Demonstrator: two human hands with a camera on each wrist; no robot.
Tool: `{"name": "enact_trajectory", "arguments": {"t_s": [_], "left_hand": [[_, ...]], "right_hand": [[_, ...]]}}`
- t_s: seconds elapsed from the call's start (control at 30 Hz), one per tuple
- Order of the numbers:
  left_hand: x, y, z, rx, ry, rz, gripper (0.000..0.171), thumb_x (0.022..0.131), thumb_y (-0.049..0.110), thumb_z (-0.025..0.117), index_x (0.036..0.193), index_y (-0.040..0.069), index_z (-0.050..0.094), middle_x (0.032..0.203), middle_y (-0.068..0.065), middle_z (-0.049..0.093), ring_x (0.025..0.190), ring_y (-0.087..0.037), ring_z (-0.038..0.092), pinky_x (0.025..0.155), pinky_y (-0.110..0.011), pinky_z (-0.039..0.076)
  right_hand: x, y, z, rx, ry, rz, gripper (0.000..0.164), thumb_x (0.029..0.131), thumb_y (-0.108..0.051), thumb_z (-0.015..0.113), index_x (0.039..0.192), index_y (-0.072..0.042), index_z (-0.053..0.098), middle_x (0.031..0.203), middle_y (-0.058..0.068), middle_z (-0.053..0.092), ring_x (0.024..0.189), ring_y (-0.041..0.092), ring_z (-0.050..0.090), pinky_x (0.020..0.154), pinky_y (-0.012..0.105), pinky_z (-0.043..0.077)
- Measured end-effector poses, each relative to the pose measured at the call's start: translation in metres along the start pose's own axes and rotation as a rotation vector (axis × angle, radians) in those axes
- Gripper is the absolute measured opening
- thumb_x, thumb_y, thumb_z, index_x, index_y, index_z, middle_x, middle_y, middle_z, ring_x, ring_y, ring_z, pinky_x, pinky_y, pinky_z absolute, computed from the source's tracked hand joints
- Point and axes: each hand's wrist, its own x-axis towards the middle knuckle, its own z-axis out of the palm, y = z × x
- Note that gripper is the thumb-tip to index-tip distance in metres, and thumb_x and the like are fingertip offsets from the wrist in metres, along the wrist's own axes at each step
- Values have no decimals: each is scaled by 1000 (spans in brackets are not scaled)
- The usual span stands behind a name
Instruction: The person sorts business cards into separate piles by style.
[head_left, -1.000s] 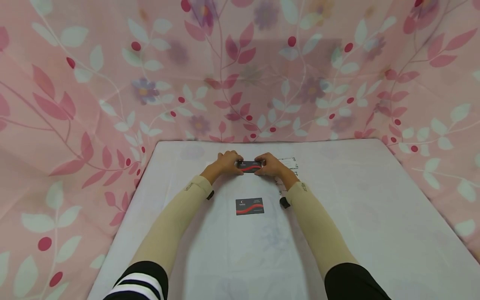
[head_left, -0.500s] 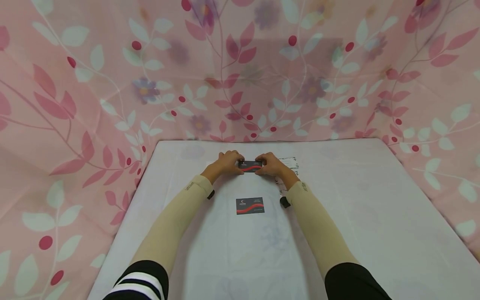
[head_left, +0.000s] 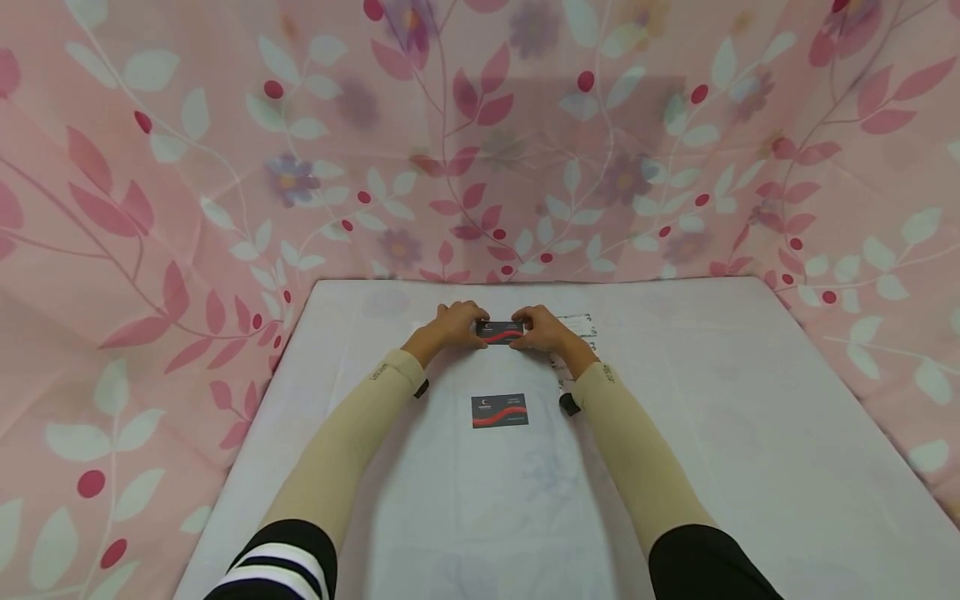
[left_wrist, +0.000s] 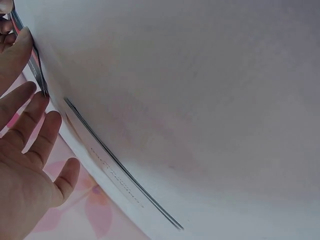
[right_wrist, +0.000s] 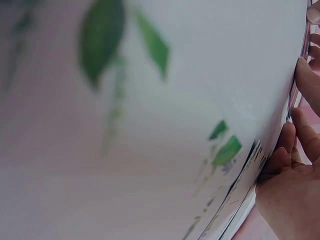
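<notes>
Near the far side of the white table, both hands hold a dark grey business card with a red wave across it. My left hand pinches its left end between thumb and fingers, while my right hand does the same at its right end. Fingertips hide the short ends. In the left wrist view the card shows nearly edge-on by the thumb, the other fingers spread loosely. The right wrist view gives only a thin sliver of it. A similar card lies flat, closer to the body, below the hands.
White cloth with faint printing covers the table. A patch of dark printed marks shows just beyond the right wrist. Behind and at both sides hangs a pink floral curtain, meeting the table's far edge.
</notes>
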Motion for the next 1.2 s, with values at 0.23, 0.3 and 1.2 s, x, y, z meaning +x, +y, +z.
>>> {"name": "enact_trajectory", "arguments": {"t_s": [0.23,0.3,1.2], "left_hand": [[1,4,-3,3,-4,20,57,83,33,80,134,16,62,129,-6,61,117,-27,56,98,-54,34],[2,5,-3,5,-4,27,56,83,33,80,133,16,62,128,-5,62,116,-26,57,97,-54,35],[-7,-2,-5,-95,89,64,52,84,34,79,130,14,64,127,-8,62,120,-26,55,97,-55,34]], "right_hand": [[-2,-2,-2,21,-5,-11,61,84,-19,78,138,-4,53,136,19,52,122,32,50,104,46,42],[-1,0,-2,25,-1,-22,59,84,-18,78,137,-4,55,134,18,53,120,31,50,103,45,42],[1,2,-3,94,-29,3,63,82,-21,81,136,-6,54,131,17,50,115,30,47,98,44,42]]}}
